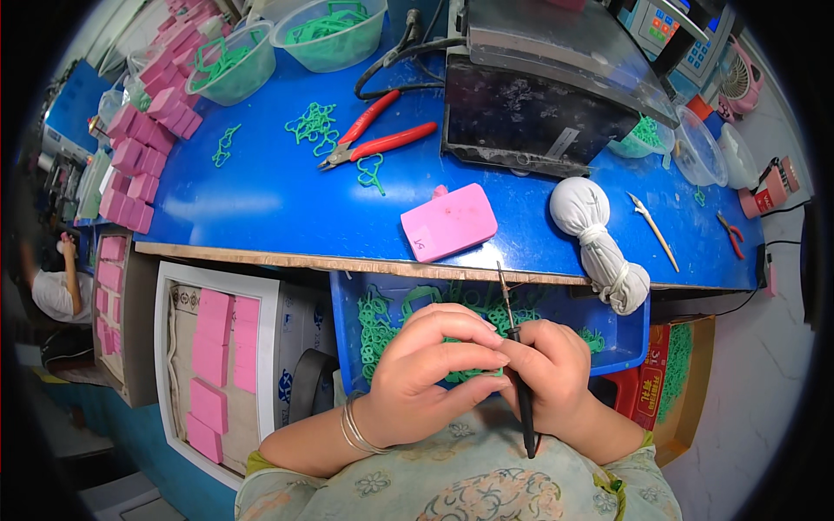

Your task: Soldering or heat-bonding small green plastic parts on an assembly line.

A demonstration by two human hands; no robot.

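My right hand [556, 369] is closed around the black handle of a soldering iron [524, 408], whose thin metal tip points up and away from me. The fingers of my left hand [439, 356] are curled into a pinch right beside it. Between those fingertips shows a bit of a small green piece [499, 372], mostly hidden by the fingers. Both hands are over the near part of a blue tray [627, 334] full of small green openwork pieces [375, 317]. On the bench just beyond lies a pink block [452, 221].
Red-handled cutters [382, 139] and loose green pieces [313, 123] lie on the blue bench [287, 208]. A tied white cloth bundle [599, 243] overhangs its edge. Behind stands a dark machine [521, 113]. Pink blocks [208, 404] fill a box at left; clear tubs [334, 39] stand at the back.
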